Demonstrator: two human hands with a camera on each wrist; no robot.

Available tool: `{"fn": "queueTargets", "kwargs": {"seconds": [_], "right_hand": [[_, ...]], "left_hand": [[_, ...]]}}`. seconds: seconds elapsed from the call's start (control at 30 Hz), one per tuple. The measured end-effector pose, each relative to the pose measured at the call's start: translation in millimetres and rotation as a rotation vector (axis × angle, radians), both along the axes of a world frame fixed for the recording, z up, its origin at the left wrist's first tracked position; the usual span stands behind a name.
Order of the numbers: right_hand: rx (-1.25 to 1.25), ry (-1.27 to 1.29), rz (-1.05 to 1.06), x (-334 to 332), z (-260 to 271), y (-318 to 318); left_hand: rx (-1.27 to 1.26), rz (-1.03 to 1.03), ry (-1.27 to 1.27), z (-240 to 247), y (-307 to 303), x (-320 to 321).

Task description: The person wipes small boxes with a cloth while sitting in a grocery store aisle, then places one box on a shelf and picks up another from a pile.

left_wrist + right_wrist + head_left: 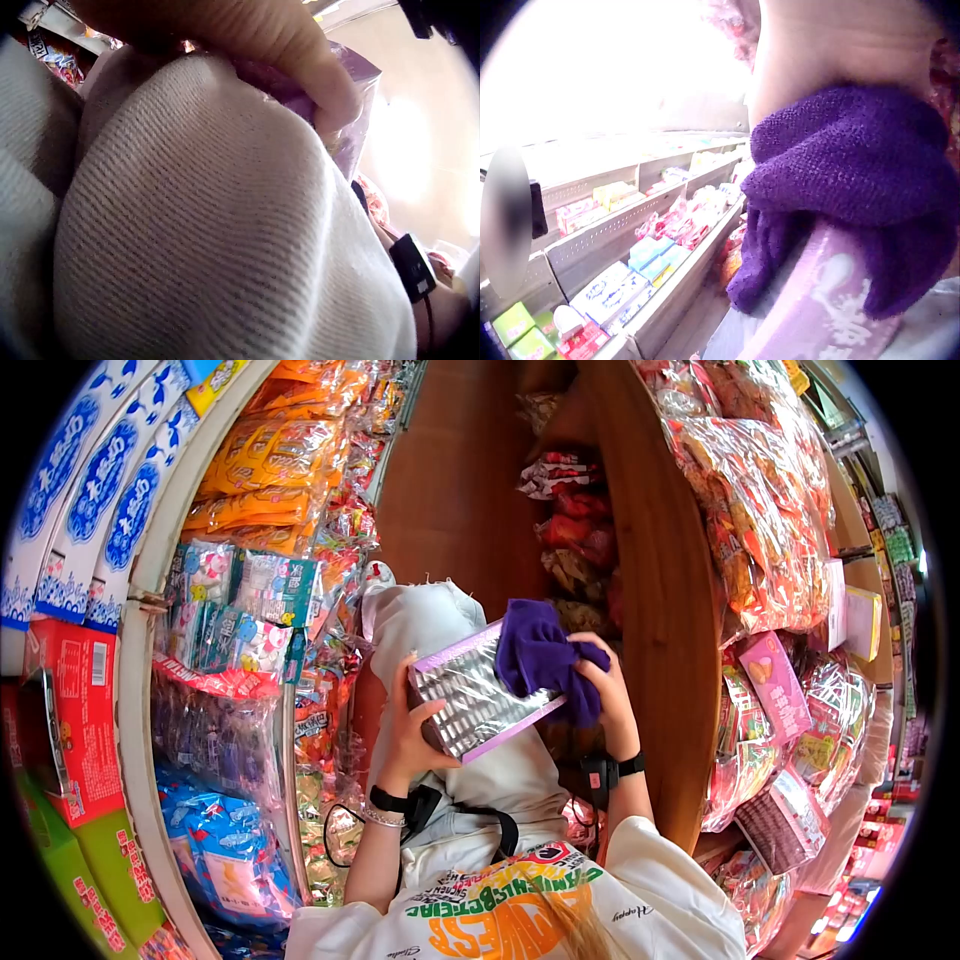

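Note:
A purple-edged box [470, 705] with a clear wrapped face is held tilted above the person's lap in the head view. The left hand [408, 732] grips its left end, thumb on the face and fingers at the edge. A purple cloth [535, 655] lies bunched over the box's upper right part, pinched by the right hand [608, 685]. In the right wrist view the cloth [855, 165] drapes over the pink-purple side of the box [817, 300], hiding most of the fingers. The left wrist view shows the left hand [277, 45] against the purple box [360, 82], largely behind the light trouser knee [202, 210].
Shelves of bagged snacks [270, 470] stand at the left, with red [85, 710] and green boxes [115, 860] beyond. On the right a curved wooden edge [680, 610] borders clear bags of packets [750, 510]. Brown floor [450, 480] runs between them.

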State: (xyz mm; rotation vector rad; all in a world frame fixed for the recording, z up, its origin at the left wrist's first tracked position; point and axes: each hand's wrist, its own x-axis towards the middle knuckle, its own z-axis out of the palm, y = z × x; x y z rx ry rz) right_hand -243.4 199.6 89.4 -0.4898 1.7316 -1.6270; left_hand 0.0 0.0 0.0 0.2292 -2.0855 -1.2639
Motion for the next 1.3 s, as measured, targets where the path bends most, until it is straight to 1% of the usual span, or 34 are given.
{"fn": "queueTargets", "kwargs": {"seconds": [0.03,0.07,0.1,0.13,0.17,0.2,0.23,0.27,0.3,0.33,0.4,0.43,0.5,0.57,0.6,0.63,0.7,0.77,0.8,0.83,0.9,0.97,1.03,1.13,1.2,1.23,1.3], "right_hand": [[-0.033,-0.108,-0.020,5.6,-2.7,8.6],[-0.045,-0.063,-0.031,11.3,-6.2,14.7],[-0.126,-0.203,-0.057,30.7,-34.4,8.0],[-0.002,-0.065,-0.046,-14.7,10.7,54.1],[-0.007,-0.049,-0.045,-15.8,12.6,54.0],[-0.115,-0.103,-0.021,4.6,-21.0,13.5],[-0.008,-0.054,0.026,-16.1,7.0,36.0],[0.004,0.009,0.070,-28.3,10.4,25.0],[-0.095,0.009,0.082,-29.0,10.7,-18.8],[-0.066,0.013,0.092,-29.4,10.9,-15.5],[-0.163,0.024,0.099,-33.5,-7.2,-52.7],[-0.147,0.006,0.112,-35.8,-3.7,-49.5],[-0.187,-0.031,0.115,-30.7,-15.2,-55.4],[-0.193,-0.166,0.036,-24.1,-21.4,-33.0],[-0.228,-0.144,0.015,-3.2,-29.8,-8.0],[-0.168,-0.149,0.003,-7.4,-23.0,-0.2],[-0.181,-0.182,-0.026,16.8,-36.0,29.7],[-0.151,-0.212,-0.035,20.3,-36.1,39.3],[-0.138,-0.237,-0.042,22.3,-33.7,38.8],[-0.134,-0.236,-0.056,21.5,-30.0,36.4],[-0.094,-0.112,0.002,10.1,-21.7,16.9],[-0.117,-0.056,0.008,-2.5,-15.8,-5.9],[-0.174,0.031,0.084,-18.4,-18.3,-31.2],[-0.184,0.027,0.114,-28.4,-7.7,-61.2],[-0.199,0.045,0.101,-24.6,-9.8,-66.3],[-0.204,0.069,0.089,-23.3,-10.3,-66.9],[-0.202,0.137,0.081,-16.9,-17.3,-55.5]], "left_hand": [[0.032,-0.008,0.034,0.5,0.0,0.8],[0.065,-0.014,0.067,1.5,0.4,1.5],[0.007,-0.031,-0.007,12.2,-16.8,18.9],[0.134,-0.028,0.113,5.9,39.2,-33.2],[0.131,-0.040,0.112,8.7,39.2,-34.3],[0.007,-0.049,0.023,15.6,-6.7,-7.3],[0.095,-0.047,0.053,12.2,34.7,-18.4],[0.104,-0.048,0.059,9.1,33.6,-23.5],[0.039,-0.049,0.044,12.2,4.0,-21.7],[0.062,-0.054,0.014,15.7,15.1,-16.0],[-0.020,-0.036,0.015,16.8,-14.3,-11.3],[0.021,-0.016,0.029,14.2,-1.5,-10.5],[-0.028,-0.018,0.005,12.6,-9.5,-5.3],[-0.019,-0.020,0.053,9.9,-2.5,-9.5],[-0.047,-0.033,0.048,7.4,-7.5,-6.2],[-0.052,-0.028,0.073,1.1,-0.7,-10.0],[-0.054,-0.055,0.062,-4.6,-3.8,-5.8],[-0.009,-0.024,0.046,-4.2,2.5,-2.6],[0.033,-0.040,0.046,-12.2,-0.7,-0.7],[0.100,-0.051,0.000,-38.4,0.1,8.7],[0.180,-0.073,-0.038,-64.6,-1.9,18.7],[0.211,-0.079,-0.013,-50.7,3.2,14.5],[0.233,-0.074,0.004,-44.4,3.7,16.4],[0.213,-0.026,-0.048,-44.0,-1.0,23.0],[0.160,0.066,-0.047,-47.6,-1.5,22.6],[0.156,0.062,-0.048,-52.6,-2.2,23.1],[0.242,0.084,-0.007,-67.3,-0.8,27.4]]}}
